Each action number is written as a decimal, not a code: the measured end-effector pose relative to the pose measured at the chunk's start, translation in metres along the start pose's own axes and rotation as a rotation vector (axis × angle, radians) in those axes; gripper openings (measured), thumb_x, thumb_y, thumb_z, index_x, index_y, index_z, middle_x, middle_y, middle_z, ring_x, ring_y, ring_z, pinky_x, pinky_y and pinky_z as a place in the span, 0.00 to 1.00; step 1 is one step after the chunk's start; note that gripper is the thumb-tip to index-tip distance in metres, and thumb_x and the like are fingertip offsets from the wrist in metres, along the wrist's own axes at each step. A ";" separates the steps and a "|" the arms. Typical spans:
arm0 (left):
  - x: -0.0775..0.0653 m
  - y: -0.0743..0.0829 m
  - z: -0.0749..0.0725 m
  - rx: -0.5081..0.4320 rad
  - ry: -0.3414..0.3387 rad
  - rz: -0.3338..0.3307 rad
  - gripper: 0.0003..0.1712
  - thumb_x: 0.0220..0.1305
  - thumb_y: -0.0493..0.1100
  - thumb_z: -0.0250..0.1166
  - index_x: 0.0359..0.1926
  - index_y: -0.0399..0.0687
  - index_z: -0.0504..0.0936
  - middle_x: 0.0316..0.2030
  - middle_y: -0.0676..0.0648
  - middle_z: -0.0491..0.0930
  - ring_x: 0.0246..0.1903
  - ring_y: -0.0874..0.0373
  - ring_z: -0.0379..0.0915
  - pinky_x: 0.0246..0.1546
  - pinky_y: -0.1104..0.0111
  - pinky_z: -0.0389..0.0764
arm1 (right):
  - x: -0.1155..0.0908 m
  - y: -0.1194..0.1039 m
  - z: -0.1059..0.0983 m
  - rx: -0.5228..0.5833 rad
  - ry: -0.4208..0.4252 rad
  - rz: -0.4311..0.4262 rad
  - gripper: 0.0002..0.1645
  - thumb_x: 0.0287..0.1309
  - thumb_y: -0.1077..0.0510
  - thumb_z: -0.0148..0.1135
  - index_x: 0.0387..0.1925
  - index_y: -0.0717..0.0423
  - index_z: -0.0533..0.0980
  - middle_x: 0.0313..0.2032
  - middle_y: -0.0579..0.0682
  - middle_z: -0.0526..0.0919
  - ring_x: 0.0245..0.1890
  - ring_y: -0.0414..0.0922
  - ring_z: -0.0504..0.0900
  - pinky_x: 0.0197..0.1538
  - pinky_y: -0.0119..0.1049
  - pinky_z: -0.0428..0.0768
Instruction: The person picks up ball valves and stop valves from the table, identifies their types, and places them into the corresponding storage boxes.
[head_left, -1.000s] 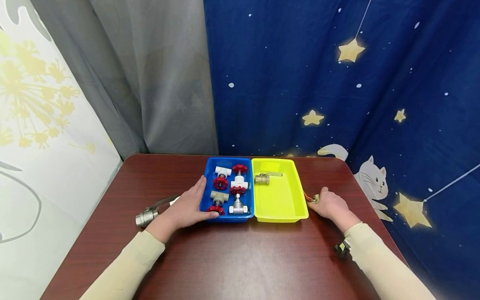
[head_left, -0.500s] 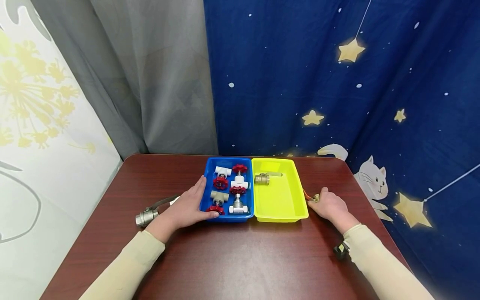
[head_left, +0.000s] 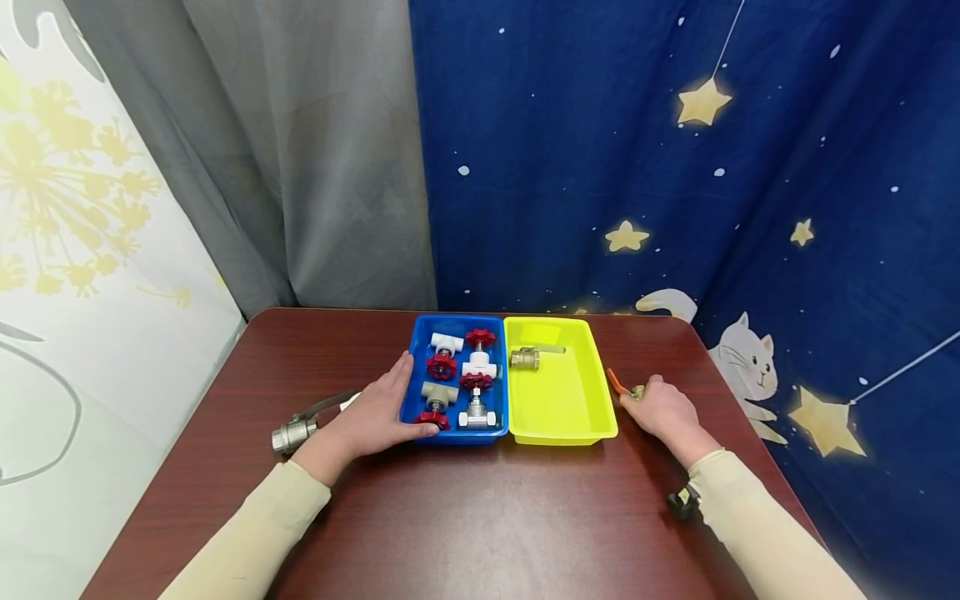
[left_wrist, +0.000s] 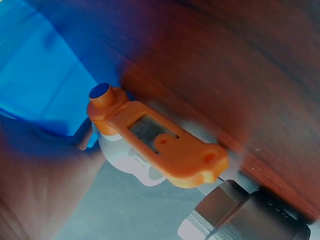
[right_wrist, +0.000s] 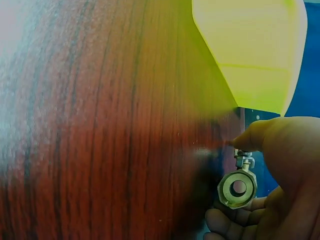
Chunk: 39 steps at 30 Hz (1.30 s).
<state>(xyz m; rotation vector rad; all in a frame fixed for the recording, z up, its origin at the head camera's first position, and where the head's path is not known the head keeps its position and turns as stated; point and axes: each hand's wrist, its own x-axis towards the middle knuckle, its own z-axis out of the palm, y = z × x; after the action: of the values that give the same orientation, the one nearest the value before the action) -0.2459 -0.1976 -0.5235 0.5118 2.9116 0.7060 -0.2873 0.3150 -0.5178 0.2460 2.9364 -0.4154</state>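
Note:
My left hand lies along the left side of the blue tray, its fingers straight against the wall and the thumb over the near corner. Inside that tray are several valves with red handwheels, such as a metal one. On the right, my right hand grips a small brass ball valve with an orange lever, just beside the yellow tray. Another brass ball valve lies in the yellow tray at its left.
A large metal ball valve with a dark lever rests on the table, left of my left hand. Between them, the left wrist view shows a white valve with an orange handle. Curtains hang behind the table.
The ball valve in my right hand has turned or shifted slightly, so more of its orange lever shows, clear of the yellow tray's edge. My left hand stays against the blue tray.

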 end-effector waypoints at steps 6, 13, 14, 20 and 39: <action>-0.001 0.001 -0.001 -0.004 0.001 -0.003 0.82 0.58 0.87 0.66 0.91 0.43 0.39 0.90 0.40 0.41 0.85 0.33 0.48 0.75 0.33 0.68 | 0.002 0.003 -0.001 0.023 0.022 -0.004 0.33 0.67 0.39 0.63 0.47 0.68 0.69 0.33 0.62 0.78 0.32 0.58 0.79 0.41 0.54 0.83; 0.000 0.001 0.000 -0.006 -0.001 0.000 0.82 0.57 0.88 0.66 0.91 0.43 0.39 0.90 0.40 0.40 0.86 0.33 0.48 0.75 0.34 0.68 | 0.001 0.005 -0.005 0.045 0.050 -0.022 0.31 0.67 0.40 0.63 0.46 0.66 0.71 0.33 0.61 0.79 0.32 0.58 0.79 0.40 0.53 0.82; 0.000 0.001 0.000 -0.006 0.000 0.001 0.82 0.58 0.87 0.66 0.91 0.43 0.39 0.90 0.40 0.40 0.85 0.33 0.48 0.75 0.34 0.68 | 0.001 0.005 -0.006 0.050 0.059 -0.023 0.31 0.67 0.40 0.63 0.46 0.66 0.71 0.33 0.61 0.79 0.32 0.58 0.79 0.39 0.52 0.82; 0.000 0.001 -0.001 -0.005 0.001 0.001 0.81 0.58 0.87 0.66 0.91 0.43 0.39 0.90 0.40 0.40 0.85 0.33 0.48 0.75 0.33 0.67 | 0.002 0.004 -0.014 0.095 0.124 -0.049 0.31 0.67 0.42 0.62 0.50 0.68 0.73 0.36 0.63 0.82 0.33 0.58 0.80 0.40 0.52 0.83; -0.001 0.000 0.000 -0.006 0.020 0.011 0.81 0.59 0.86 0.67 0.91 0.42 0.40 0.90 0.39 0.41 0.85 0.31 0.49 0.74 0.33 0.69 | 0.006 -0.013 -0.041 0.166 0.286 -0.273 0.31 0.68 0.45 0.67 0.60 0.65 0.76 0.48 0.64 0.86 0.43 0.60 0.82 0.54 0.61 0.86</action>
<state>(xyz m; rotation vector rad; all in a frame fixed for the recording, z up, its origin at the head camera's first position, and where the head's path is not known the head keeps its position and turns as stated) -0.2450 -0.1979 -0.5230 0.5243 2.9258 0.7258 -0.3012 0.3157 -0.4768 -0.0867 3.2296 -0.7195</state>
